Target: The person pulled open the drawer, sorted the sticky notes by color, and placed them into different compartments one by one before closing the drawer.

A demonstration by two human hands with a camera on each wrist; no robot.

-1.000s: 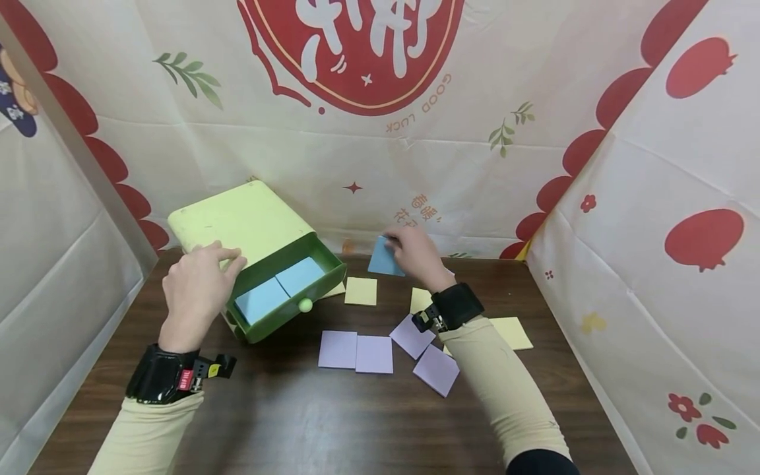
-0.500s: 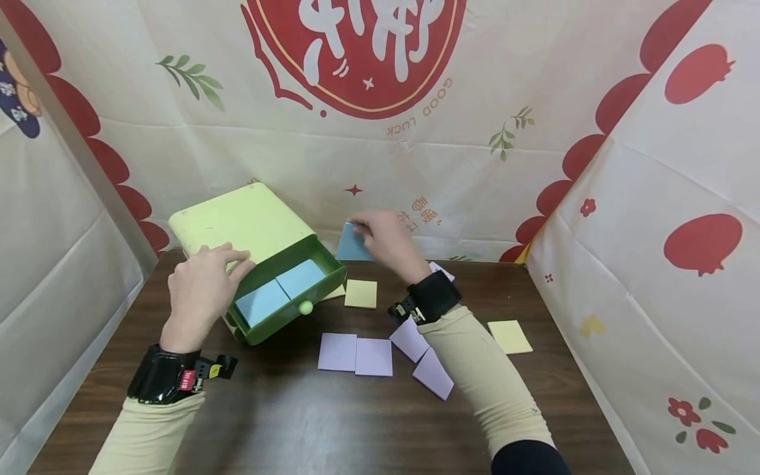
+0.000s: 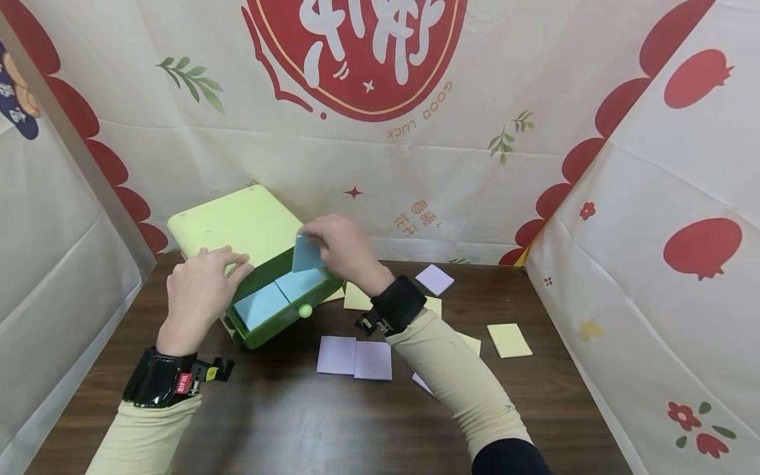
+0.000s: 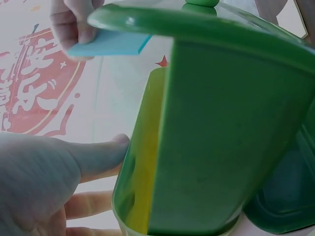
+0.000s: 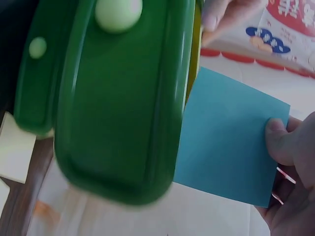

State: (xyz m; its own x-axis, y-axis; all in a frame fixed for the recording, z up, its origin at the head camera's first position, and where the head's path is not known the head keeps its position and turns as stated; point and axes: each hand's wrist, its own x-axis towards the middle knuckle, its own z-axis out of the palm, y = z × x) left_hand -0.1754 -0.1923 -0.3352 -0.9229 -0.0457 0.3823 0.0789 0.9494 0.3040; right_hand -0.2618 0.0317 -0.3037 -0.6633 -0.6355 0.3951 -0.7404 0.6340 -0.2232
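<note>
Above the right end of the pulled-out green drawer (image 3: 274, 328), the right hand (image 3: 347, 251) pinches a blue square (image 3: 307, 253) between thumb and fingers, steeply tilted; whether it touches the drawer, I cannot tell. Two flat blue squares (image 3: 260, 306) lie inside, side by side. The left hand (image 3: 202, 290), fingers loosely apart, is at the pale green box (image 3: 237, 221), thumb tip at its rim. A round knob (image 3: 305, 311) juts from the drawer front. Purple squares (image 3: 336, 355) and a yellow square (image 3: 510, 340) lie on the brown table (image 3: 285, 429); the right sleeve (image 3: 469, 386) partly covers others.
</note>
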